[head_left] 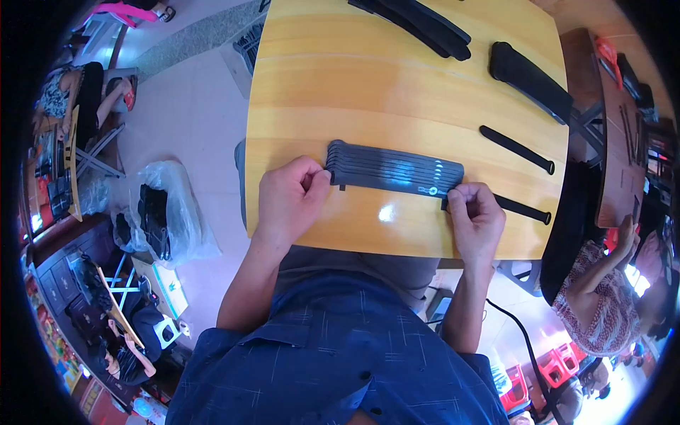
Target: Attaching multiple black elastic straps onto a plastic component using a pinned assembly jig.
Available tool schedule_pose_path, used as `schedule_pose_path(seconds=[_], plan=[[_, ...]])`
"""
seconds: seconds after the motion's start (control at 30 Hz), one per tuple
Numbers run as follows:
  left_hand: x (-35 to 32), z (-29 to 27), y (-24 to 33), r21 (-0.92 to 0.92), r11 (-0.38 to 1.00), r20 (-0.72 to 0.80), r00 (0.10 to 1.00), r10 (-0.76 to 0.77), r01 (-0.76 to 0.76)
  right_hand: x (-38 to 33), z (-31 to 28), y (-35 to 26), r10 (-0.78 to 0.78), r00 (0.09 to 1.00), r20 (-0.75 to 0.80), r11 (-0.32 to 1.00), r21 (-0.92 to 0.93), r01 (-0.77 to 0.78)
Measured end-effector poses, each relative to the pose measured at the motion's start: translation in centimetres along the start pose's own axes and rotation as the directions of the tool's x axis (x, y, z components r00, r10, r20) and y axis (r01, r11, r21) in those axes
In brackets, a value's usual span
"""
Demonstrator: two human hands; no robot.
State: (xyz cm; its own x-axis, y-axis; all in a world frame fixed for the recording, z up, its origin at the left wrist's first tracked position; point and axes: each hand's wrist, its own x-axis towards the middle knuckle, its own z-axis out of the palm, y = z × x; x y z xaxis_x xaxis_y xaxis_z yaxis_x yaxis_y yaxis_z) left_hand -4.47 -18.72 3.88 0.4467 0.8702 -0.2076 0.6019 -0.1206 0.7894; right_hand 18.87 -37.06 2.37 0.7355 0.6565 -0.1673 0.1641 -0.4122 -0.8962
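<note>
A fanned stack of dark, glossy strips (397, 168) lies on the light wooden table (319, 78), its strips overlapping in a row with pale marks near the right end. The nearest strip's left end is pinched between thumb and fingers of my left hand (292, 202). At the opposite end, my right hand (477, 218) pinches the same near strip at its right tip. Beyond my right fingers a black strap (524, 208) with a small end ring rests on the tabletop. Another ringed strap (517, 149) lies farther back. What my fingertips cover is hidden.
Toward the table's far side lie a long black bundle (418, 27) and a thicker black bundle (530, 81). Clear plastic bags (185, 212) with black items stand on the floor at left. People sit at both sides; red stools (558, 364) stand at lower right.
</note>
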Motion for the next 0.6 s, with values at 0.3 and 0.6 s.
schedule_pose_path(seconds=[0.3, 0.6], plan=[[0.02, 0.05, -0.15, 0.064, 0.998, -0.010, 1.000, 0.017, -0.016, 0.20, 0.11, -0.02, -0.027, 1.000, 0.000, 0.999, -0.020, 0.027], [0.04, 0.22, -0.05, 0.066, 0.998, -0.025, 1.000, 0.009, -0.007, 0.48, 0.21, 0.46, -0.059, 0.998, -0.015, 0.997, -0.053, 0.059]])
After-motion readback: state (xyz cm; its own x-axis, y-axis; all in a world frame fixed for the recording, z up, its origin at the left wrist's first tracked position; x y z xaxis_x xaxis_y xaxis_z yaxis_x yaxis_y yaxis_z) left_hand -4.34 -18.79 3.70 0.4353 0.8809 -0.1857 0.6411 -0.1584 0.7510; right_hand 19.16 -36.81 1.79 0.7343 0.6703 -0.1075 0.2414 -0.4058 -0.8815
